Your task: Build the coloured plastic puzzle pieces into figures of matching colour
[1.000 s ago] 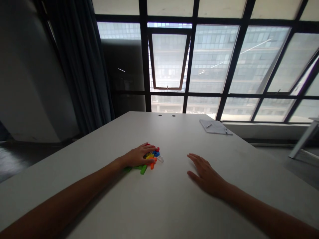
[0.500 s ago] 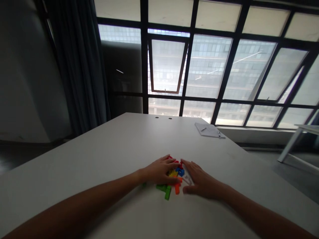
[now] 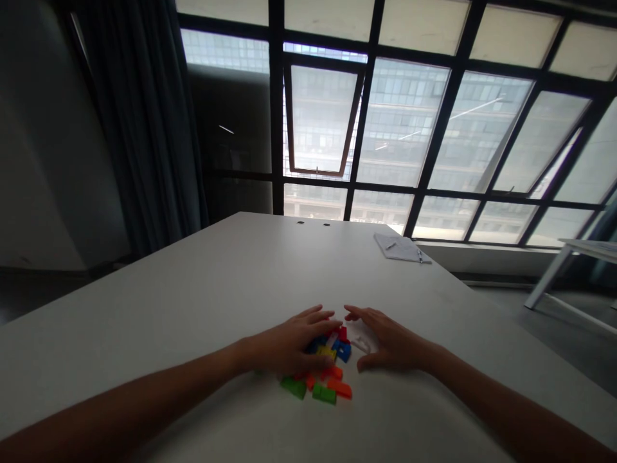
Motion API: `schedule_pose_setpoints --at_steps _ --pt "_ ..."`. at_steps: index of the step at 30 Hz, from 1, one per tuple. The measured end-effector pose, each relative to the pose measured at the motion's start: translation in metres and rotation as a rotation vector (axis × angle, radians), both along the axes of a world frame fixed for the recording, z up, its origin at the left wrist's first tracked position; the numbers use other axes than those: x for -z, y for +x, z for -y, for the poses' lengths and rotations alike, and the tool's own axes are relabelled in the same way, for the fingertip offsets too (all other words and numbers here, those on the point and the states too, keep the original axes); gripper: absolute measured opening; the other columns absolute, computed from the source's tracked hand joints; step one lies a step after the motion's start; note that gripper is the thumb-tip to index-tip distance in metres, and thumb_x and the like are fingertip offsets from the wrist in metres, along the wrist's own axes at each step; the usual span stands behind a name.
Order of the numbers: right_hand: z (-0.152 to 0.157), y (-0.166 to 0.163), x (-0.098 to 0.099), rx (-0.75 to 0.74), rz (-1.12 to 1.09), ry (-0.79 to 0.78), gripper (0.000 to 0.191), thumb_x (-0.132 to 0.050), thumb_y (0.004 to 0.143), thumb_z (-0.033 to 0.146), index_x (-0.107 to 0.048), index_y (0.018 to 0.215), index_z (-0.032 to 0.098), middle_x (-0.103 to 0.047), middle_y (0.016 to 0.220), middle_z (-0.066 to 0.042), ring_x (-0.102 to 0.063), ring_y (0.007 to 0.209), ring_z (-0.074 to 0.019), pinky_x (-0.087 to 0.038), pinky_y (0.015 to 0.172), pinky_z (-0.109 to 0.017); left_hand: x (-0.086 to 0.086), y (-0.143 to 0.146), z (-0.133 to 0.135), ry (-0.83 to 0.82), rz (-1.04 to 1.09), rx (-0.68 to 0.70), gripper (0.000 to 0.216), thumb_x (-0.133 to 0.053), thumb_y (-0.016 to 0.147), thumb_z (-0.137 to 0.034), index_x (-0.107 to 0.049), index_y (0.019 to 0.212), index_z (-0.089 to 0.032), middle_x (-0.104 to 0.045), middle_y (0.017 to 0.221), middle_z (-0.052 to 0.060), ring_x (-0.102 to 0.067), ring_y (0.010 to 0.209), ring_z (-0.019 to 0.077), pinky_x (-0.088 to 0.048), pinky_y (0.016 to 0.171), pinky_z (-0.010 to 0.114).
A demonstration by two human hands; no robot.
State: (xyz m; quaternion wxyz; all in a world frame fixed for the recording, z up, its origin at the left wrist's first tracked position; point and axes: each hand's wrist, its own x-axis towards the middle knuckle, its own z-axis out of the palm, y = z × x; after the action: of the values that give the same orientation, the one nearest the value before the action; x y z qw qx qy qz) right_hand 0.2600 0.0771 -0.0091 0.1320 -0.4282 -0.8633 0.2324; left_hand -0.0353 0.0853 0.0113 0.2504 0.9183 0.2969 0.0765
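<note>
A small heap of colourful plastic pieces lies on the white table (image 3: 216,283). My left hand (image 3: 294,341) is spread over the heap's left side, fingers apart, hiding part of it. From beneath it show a yellow piece (image 3: 328,353), a blue piece (image 3: 343,350) and a red piece (image 3: 343,334). Nearer to me lie a green piece (image 3: 324,393) and an orange piece (image 3: 341,388). On the right, my right hand (image 3: 390,337) curves open beside a whitish piece (image 3: 360,344), thumb and fingers apart. Whether either hand touches the pieces, I cannot tell.
Papers (image 3: 398,247) with pens on them lie near the table's far right edge. Two dark round fittings (image 3: 313,224) are set in its far end. A second white table (image 3: 590,247) stands at the right, and a dark curtain (image 3: 144,128) hangs at the left.
The pieces have shifted: the green and orange ones lie differently and more of the blue and orange shows. My left hand has moved slightly left, widening the gap between my hands.
</note>
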Motion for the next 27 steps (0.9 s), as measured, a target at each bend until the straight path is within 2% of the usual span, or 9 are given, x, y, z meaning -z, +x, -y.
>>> schedule_pose_setpoints --at_steps 2,5,8,10,15,19,22,27 --pt "-0.001 0.005 -0.002 -0.007 0.016 0.031 0.092 -0.078 0.077 0.060 -0.037 0.154 0.032 -0.060 0.134 -0.009 -0.054 0.123 -0.0316 -0.044 0.106 -0.052 -0.005 -0.007 -0.006 0.043 0.043 -0.046 0.068 -0.052 0.096 -0.063 -0.031 0.156 -0.040 -0.026 0.165 0.001 -0.021 0.152 0.0354 -0.034 0.118 0.056" --pt "-0.003 0.009 -0.002 -0.020 0.043 0.052 0.071 -0.072 0.084 0.053 -0.048 0.147 0.031 -0.066 0.118 -0.007 -0.060 0.108 -0.0281 -0.050 0.097 -0.048 -0.007 -0.026 -0.023 0.149 0.087 -0.113 0.057 -0.052 0.098 -0.057 -0.045 0.150 -0.037 -0.042 0.158 0.003 -0.038 0.144 0.0323 -0.042 0.113 0.050" --pt "-0.003 0.009 0.000 -0.020 0.025 0.058 0.060 -0.068 0.087 0.045 -0.051 0.143 0.031 -0.066 0.115 -0.007 -0.062 0.101 -0.0252 -0.054 0.089 -0.042 0.005 -0.050 -0.042 0.272 0.075 -0.187 0.046 -0.046 0.101 -0.054 -0.057 0.140 -0.032 -0.059 0.141 0.004 -0.054 0.129 0.0270 -0.049 0.105 0.042" --pt "-0.003 0.007 0.002 -0.011 -0.002 0.076 0.056 -0.065 0.090 0.040 -0.051 0.143 0.030 -0.066 0.116 -0.007 -0.063 0.102 -0.0244 -0.054 0.090 -0.041 0.017 -0.065 -0.053 0.352 0.038 -0.228 0.044 -0.043 0.102 -0.052 -0.060 0.136 -0.031 -0.064 0.133 0.005 -0.060 0.118 0.0245 -0.052 0.098 0.038" --pt "-0.003 0.004 0.010 0.075 -0.050 0.151 0.050 -0.060 0.094 0.037 -0.052 0.142 0.025 -0.065 0.123 -0.010 -0.062 0.107 -0.0244 -0.052 0.094 -0.042 0.041 -0.079 -0.067 0.384 -0.002 -0.362 0.048 -0.042 0.101 -0.052 -0.063 0.134 -0.025 -0.065 0.131 0.008 -0.061 0.116 0.0247 -0.051 0.098 0.036" --pt "-0.008 0.003 0.020 0.093 -0.082 0.234 0.044 -0.060 0.093 0.031 -0.056 0.135 0.021 -0.067 0.116 -0.010 -0.064 0.101 -0.0231 -0.053 0.093 -0.042 0.041 -0.076 -0.067 0.404 -0.007 -0.354 0.046 -0.040 0.101 -0.052 -0.068 0.126 -0.024 -0.065 0.131 0.007 -0.059 0.118 0.0250 -0.050 0.100 0.037" --pt "-0.011 0.002 0.029 0.120 -0.155 0.362 0.047 -0.060 0.092 0.027 -0.051 0.137 0.021 -0.067 0.116 -0.011 -0.064 0.101 -0.0233 -0.055 0.092 -0.044 0.040 -0.075 -0.065 0.405 -0.011 -0.357 0.047 -0.039 0.101 -0.051 -0.067 0.127 -0.024 -0.064 0.132 0.007 -0.059 0.118 0.0250 -0.050 0.100 0.037" --pt "-0.009 -0.009 0.037 0.111 -0.302 0.553 0.040 -0.058 0.095 0.030 -0.050 0.134 0.022 -0.067 0.114 -0.011 -0.066 0.096 -0.0232 -0.058 0.085 -0.044 0.043 -0.076 -0.066 0.396 0.004 -0.363 0.047 -0.039 0.101 -0.052 -0.067 0.127 -0.024 -0.064 0.133 0.007 -0.059 0.118 0.0252 -0.051 0.099 0.037"
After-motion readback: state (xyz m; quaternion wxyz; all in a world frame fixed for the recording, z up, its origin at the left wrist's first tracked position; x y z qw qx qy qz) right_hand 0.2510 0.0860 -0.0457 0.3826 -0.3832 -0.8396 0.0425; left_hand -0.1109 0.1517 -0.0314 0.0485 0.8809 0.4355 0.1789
